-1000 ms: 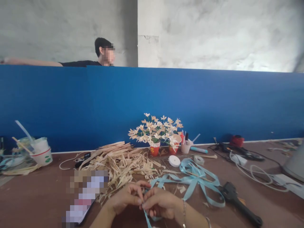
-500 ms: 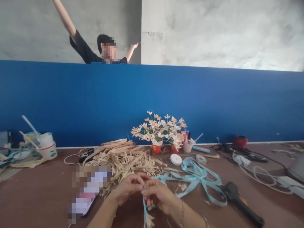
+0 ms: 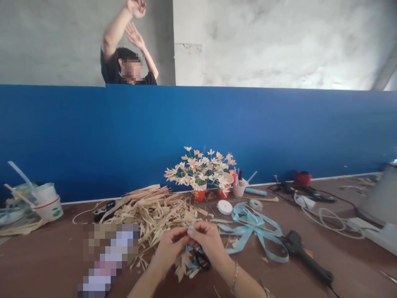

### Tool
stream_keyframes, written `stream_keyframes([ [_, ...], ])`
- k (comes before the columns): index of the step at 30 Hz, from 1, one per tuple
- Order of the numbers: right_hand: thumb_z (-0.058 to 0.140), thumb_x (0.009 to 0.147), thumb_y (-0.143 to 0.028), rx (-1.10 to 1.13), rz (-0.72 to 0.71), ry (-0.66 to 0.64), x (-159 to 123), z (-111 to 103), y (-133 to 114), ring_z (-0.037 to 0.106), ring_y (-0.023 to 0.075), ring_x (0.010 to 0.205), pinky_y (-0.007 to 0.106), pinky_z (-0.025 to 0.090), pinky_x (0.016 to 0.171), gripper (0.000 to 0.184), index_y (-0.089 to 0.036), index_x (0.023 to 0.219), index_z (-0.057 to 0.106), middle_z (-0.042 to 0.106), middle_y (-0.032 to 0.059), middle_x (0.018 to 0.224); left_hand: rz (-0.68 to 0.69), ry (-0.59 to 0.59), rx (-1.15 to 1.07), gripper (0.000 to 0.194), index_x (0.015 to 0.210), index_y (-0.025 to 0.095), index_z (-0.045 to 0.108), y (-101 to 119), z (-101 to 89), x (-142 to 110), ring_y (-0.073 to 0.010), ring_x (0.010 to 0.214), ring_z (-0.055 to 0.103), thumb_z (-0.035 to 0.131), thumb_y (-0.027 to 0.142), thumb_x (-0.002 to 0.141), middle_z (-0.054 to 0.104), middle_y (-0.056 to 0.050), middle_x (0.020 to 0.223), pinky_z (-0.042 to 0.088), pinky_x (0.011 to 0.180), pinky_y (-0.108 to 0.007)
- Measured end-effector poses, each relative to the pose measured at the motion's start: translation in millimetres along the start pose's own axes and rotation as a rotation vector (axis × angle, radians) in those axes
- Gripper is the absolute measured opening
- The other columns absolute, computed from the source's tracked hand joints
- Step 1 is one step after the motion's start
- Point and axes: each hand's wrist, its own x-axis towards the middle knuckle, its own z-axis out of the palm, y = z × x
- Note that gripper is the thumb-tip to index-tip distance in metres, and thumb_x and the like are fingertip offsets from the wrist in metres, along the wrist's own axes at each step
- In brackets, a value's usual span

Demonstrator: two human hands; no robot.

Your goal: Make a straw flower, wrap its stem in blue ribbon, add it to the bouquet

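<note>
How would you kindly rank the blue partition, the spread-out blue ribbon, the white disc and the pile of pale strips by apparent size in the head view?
Largest to smallest:
1. blue partition
2. pile of pale strips
3. blue ribbon, taken as its whole looped spread
4. white disc

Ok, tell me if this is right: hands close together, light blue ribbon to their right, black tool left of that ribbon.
Not quite: the head view shows the black tool right of the light blue ribbon, not left. The left hand and right hand are close together, the ribbon to their right.
</note>
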Motion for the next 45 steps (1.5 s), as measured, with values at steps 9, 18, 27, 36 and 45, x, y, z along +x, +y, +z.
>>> stream_keyframes([
  [9,0.057,0.071,-0.031,-0.146,-0.09,0.007,-1.7,1.0,2.5,0.053,0.0113,0.047,0.02,0.042,0.046,0.022,-0.014,0.059,0.063,0.056,-0.0004,0.05,0.265,0.268,0.564,0.028,0.093,0.017,0.068,-4.0,7.1,-5.0,-0.0173,0.069,0.055,0.045,0.027,0.08,0.058,-0.005,0.072,0.045,0.067,-0.03],
  [18,0.056,0.069,-0.03,-0.185,-0.026,0.073,-2.2,2.3,4.9,0.053,0.0113,0.044,0.02,0.041,0.043,0.019,-0.014,0.06,0.059,0.055,-0.0014,0.049,0.317,0.272,0.63,0.025,0.088,0.018,0.068,-4.0,11.6,-8.1,-0.0175,0.074,0.06,0.045,0.021,0.08,0.064,-0.006,0.077,0.048,0.068,-0.029],
  [27,0.05,0.073,-0.021,-0.407,-0.16,0.092,-4.3,2.9,10.6,0.051,0.0103,0.048,0.018,0.037,0.048,0.018,-0.015,0.059,0.06,0.055,-0.0016,0.049,0.3,0.261,0.71,0.023,0.085,0.02,0.069,-12.8,2.4,-5.8,-0.0194,0.079,0.064,0.049,0.028,0.078,0.07,-0.006,0.084,0.05,0.074,-0.03],
  [36,0.053,0.068,-0.016,-0.993,-0.213,-0.061,-16.8,-9.9,-12.7,0.055,0.0138,0.054,0.021,0.032,0.05,0.014,-0.019,0.062,0.066,0.065,0.0019,0.058,0.276,0.294,0.741,0.025,0.081,0.021,0.07,-18.6,-5.1,-4.4,-0.0217,0.081,0.064,0.049,0.034,0.076,0.071,-0.006,0.086,0.051,0.075,-0.033],
  [45,0.047,0.071,-0.016,-1.415,0.222,0.55,-72.6,-171.3,-47.3,0.057,0.0226,0.086,0.03,0.038,0.07,0.022,-0.018,0.086,0.063,0.063,0.0102,0.09,0.196,0.295,0.577,0.027,0.075,0.022,0.07,-16.9,-4.3,-2.6,-0.023,0.072,0.065,0.055,0.043,0.066,0.072,-0.003,0.076,0.053,0.064,-0.031],
])
